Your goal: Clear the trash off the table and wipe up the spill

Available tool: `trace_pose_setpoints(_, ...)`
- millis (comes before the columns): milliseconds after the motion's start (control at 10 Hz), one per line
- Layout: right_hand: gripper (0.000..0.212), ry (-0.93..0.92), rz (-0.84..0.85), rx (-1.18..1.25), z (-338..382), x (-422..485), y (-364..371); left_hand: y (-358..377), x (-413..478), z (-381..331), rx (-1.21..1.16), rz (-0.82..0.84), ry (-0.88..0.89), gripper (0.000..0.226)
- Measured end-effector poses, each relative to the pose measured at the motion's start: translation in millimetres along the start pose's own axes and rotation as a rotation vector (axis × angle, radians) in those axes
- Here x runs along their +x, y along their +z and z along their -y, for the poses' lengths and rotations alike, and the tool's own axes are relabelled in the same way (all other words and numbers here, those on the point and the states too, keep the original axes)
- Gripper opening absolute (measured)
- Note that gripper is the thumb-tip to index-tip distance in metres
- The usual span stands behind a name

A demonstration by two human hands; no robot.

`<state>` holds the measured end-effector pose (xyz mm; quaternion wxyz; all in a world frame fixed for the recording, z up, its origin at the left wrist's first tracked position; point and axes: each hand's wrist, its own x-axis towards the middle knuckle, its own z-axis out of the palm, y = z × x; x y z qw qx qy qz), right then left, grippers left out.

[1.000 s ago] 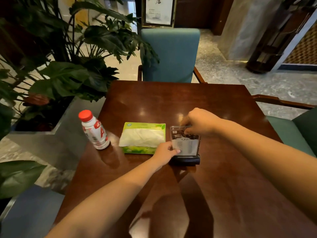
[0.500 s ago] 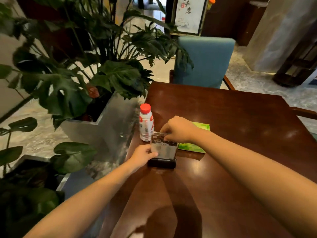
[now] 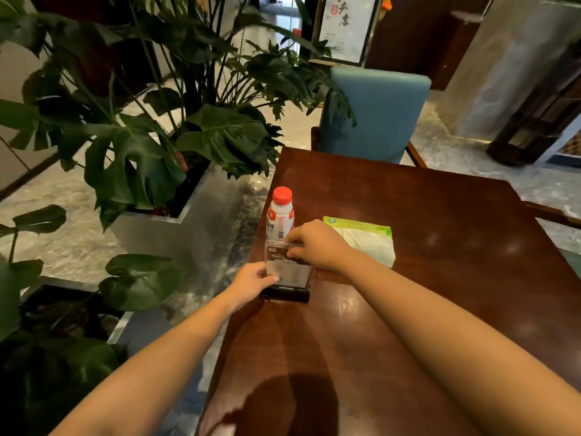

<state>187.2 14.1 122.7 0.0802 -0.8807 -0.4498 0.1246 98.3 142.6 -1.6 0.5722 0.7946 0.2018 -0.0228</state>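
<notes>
A clear acrylic sign holder (image 3: 287,272) on a black base stands at the left edge of the dark wooden table (image 3: 424,278). My left hand (image 3: 251,283) grips its left side low down. My right hand (image 3: 317,243) pinches its top edge. Just behind it stands a white bottle (image 3: 280,217) with a red cap. A green tissue pack (image 3: 366,239) lies flat to the right, partly hidden by my right wrist. A wet, glossy patch (image 3: 283,401) shows on the near part of the table.
A metal planter (image 3: 188,228) with large-leaved plants stands close to the table's left edge. A teal chair (image 3: 374,114) faces the far side, and another chair's wooden arm (image 3: 550,212) shows at right. Marble floor lies all around.
The sign holder has shifted left with both hands on it, from in front of the tissue pack to in front of the bottle. The view has swung left toward the plants.
</notes>
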Motion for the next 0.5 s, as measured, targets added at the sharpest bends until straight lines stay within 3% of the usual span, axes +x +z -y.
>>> trace_pose_setpoints(200,0.042,0.067,0.130,0.080,-7,-3,-10,-11,3,-18,0.204,0.043,-0.077,0.032)
trace_pose_setpoints(400,0.073,0.217,0.164,0.221,-20,-32,-31,-45,-2,-52,0.885,0.297,-0.159,0.066)
trace_pose_setpoints(500,0.081,0.299,0.215,0.259,-30,-56,-33,-50,-17,-66,1.033,0.399,-0.214,0.054)
